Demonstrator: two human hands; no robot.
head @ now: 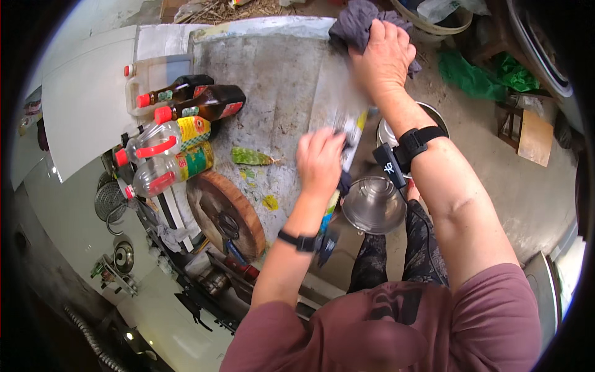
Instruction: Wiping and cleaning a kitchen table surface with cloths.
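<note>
My right hand [383, 58] grips a bunched dark grey cloth [352, 25] at the far right corner of the worn grey tabletop [274, 69]. Nearer to me, my left hand [320, 160] is blurred over the table's right edge. Dark material shows beside its fingers and below it, but what the fingers hold is unclear. Left of that hand lies a cut green aloe leaf [251, 156]. A yellow smear [269, 202] marks the surface close by.
Two dark sauce bottles [218, 101], clear oil bottles [155, 181] and a plastic jug [135, 90] stand along the left. A round wooden chopping board [253, 218] carries scissors [227, 225]. Below the right edge are a metal basin [374, 204], a small stool [534, 137] and green plastic bags [469, 76].
</note>
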